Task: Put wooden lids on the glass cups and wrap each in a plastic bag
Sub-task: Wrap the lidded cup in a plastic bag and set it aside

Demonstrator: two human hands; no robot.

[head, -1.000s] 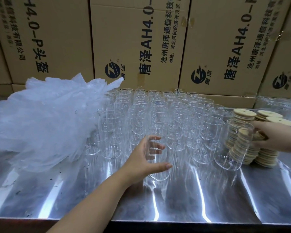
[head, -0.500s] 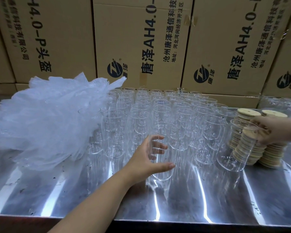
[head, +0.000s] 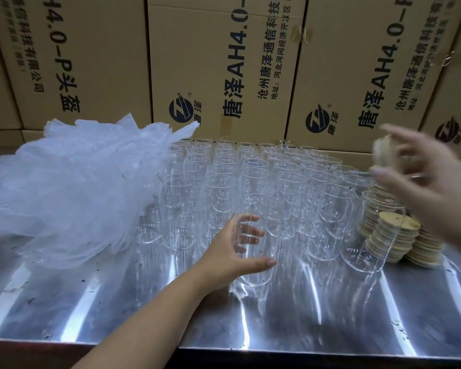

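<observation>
Reflective metal surface [head: 112, 302] backed by a wall of printed cartons [head: 218, 62]. The left hand [head: 224, 259] curls round the nearest glass cup [head: 266, 209], thumb in front, fingers behind. Rows of upright glass cups [head: 250, 166] fill the space between the hands. Plastic bags [head: 72, 187] lie heaped left of the left hand. The right hand [head: 426, 185] is raised and blurred above stacked wooden lids [head: 423, 249]; its grip cannot be told.

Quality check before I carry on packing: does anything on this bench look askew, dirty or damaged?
The wooden lid stacks at the right lean and fan out instead of standing straight. Dark specks dot the metal table at the front left. The plastic bag pile drapes over the leftmost glass cups. No breakage shows.
</observation>
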